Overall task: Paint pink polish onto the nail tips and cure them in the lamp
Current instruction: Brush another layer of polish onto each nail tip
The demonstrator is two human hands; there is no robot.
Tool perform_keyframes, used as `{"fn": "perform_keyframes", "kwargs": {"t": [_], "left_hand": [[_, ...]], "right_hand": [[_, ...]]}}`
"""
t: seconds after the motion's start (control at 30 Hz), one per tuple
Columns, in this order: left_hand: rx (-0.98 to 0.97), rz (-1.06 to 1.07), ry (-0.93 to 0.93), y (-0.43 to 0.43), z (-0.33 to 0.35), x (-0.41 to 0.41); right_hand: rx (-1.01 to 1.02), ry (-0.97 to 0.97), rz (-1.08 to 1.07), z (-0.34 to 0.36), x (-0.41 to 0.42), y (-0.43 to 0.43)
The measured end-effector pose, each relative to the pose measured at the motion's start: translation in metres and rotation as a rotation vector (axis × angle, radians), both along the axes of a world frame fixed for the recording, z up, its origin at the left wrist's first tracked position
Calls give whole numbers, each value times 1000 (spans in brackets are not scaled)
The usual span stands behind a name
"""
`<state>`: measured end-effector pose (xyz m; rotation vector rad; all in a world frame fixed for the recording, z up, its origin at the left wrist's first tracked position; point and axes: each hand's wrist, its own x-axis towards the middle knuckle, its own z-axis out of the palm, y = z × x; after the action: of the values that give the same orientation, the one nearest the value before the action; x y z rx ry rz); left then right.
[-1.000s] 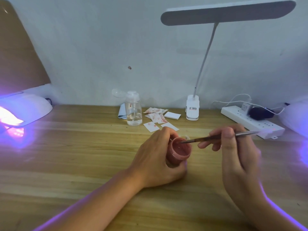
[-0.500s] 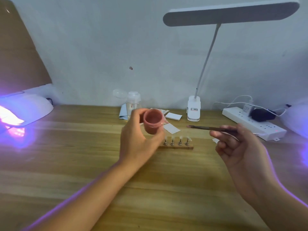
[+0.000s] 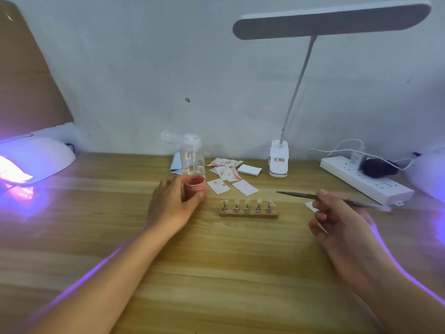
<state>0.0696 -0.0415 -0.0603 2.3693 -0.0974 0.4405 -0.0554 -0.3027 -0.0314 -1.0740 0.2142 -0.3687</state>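
Early days, I'd say. Left hand (image 3: pixel 171 203) grips the small pink polish jar (image 3: pixel 194 187) mid-frame, and right hand (image 3: pixel 337 220) pinches a thin dark brush (image 3: pixel 298 195). The five clear nail tips on a wooden strip (image 3: pixel 248 208), dead centre, look unpainted. The glowing white curing lamp (image 3: pixel 36 160) at the left edge comes later.

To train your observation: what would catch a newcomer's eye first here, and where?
The curing lamp glowing purple at the far left stands out first. Mid-table, the left hand grips a pink polish pot and the right hand holds a brush, with a row of nail tips on a stand between them.
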Motion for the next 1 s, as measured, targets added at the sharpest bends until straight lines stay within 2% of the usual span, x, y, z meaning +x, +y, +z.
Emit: {"fn": "perform_keyframes", "kwargs": {"t": [0.1, 0.17, 0.3, 0.4, 0.47, 0.6, 0.77, 1.0], "left_hand": [[119, 31, 25, -1, -1, -2], [100, 46, -4, -4, -3, -7], [-8, 15, -246, -17, 2, -30], [82, -185, -62, -33, 2, -40], [174, -246, 20, -38, -3, -38], [41, -339, 84, -32, -3, -28], [-62, -438, 83, -27, -5, -21], [-108, -465, 43, -26, -11, -18]], "right_hand": [[-26, 14, 3, -3, 1, -1], [-37, 24, 4, -4, 2, -2], [-104, 13, 46, -6, 3, -2], [-237, -25, 33, -5, 0, -1], [-293, -45, -7, -5, -2, 0], [-421, -34, -66, -7, 2, 0], [-476, -61, -62, -11, 9, -1], [-543, -44, -25, -15, 9, -1]]}}
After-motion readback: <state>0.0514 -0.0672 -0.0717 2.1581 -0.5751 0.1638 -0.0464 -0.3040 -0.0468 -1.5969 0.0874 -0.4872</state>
